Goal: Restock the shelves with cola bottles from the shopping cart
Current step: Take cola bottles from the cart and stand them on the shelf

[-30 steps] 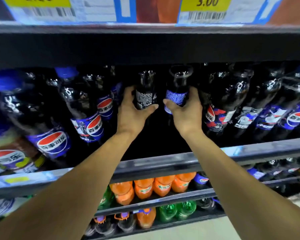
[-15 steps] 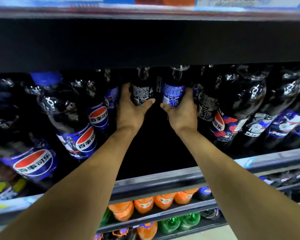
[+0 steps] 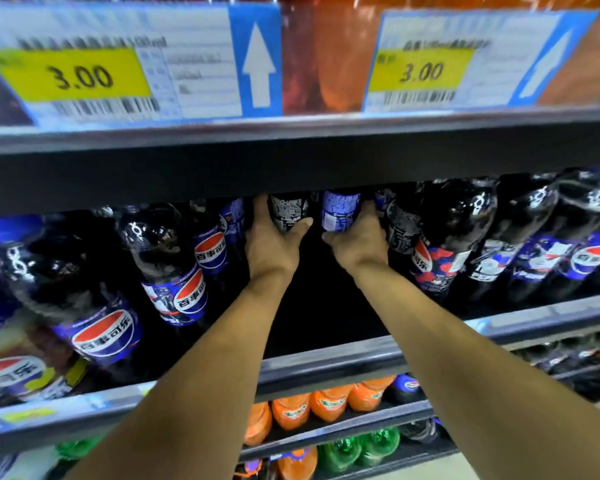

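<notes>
Head view, 12 o'clock: left hand (image 3: 274, 245) gripping left bottle (image 3: 288, 211), right hand (image 3: 359, 244) gripping right bottle (image 3: 340, 211), inside shelf (image 3: 326, 362) gap; set upright, slide straight back, avoid nudging neighbouring bottles (image 3: 440, 230).

The left forearm (image 3: 201, 368) and right forearm (image 3: 465, 348) are bare and slender. The left hand (image 3: 274, 237) and right hand (image 3: 357, 240) seem bare too, fingertips hidden.
</notes>
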